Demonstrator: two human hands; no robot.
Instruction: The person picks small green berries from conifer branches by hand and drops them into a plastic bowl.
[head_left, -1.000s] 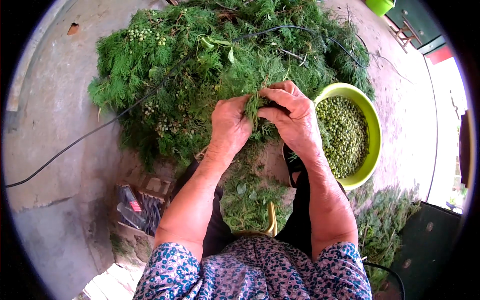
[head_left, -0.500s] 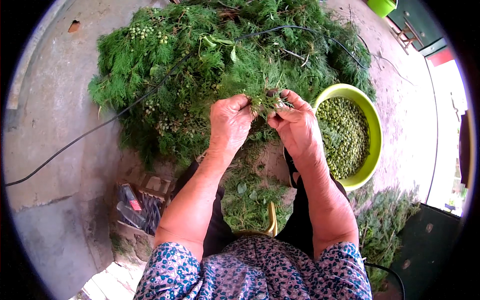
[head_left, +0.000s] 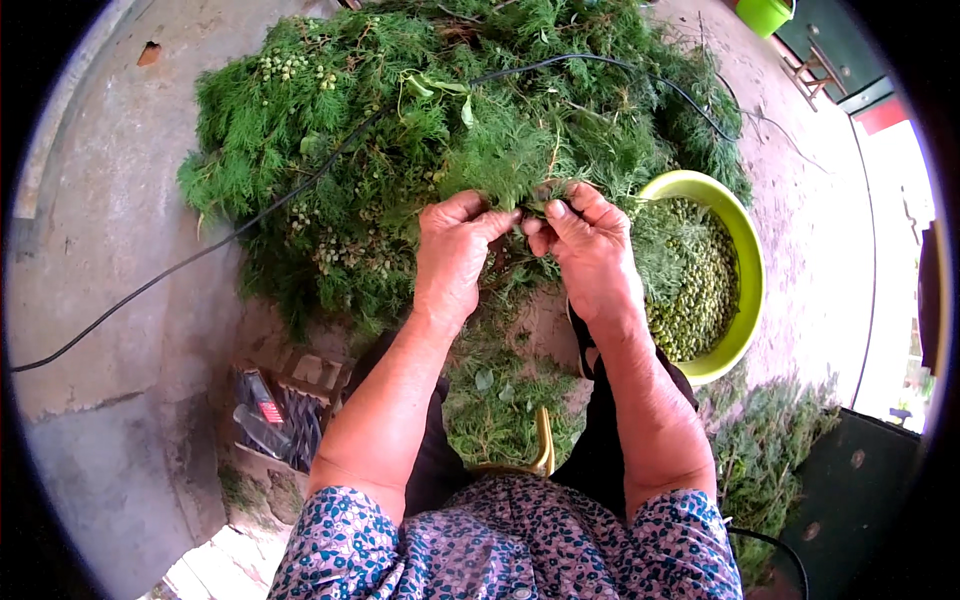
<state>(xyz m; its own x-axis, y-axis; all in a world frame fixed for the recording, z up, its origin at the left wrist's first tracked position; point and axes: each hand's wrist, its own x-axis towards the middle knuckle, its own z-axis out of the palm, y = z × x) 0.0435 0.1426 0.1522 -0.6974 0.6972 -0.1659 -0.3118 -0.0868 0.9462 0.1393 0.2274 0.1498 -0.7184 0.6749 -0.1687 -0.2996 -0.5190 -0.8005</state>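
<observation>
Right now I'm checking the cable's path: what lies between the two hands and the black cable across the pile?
In the head view, only feathery green sprigs of the pile lie between the left hand, the right hand and the black cable.

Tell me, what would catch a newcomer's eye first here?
The big heap of green sprigs spread over the concrete floor, with a black cable running across it. In the middle, the left hand and right hand pinch a sprig together. At right sits a lime-green bowl of small green berries.
</observation>
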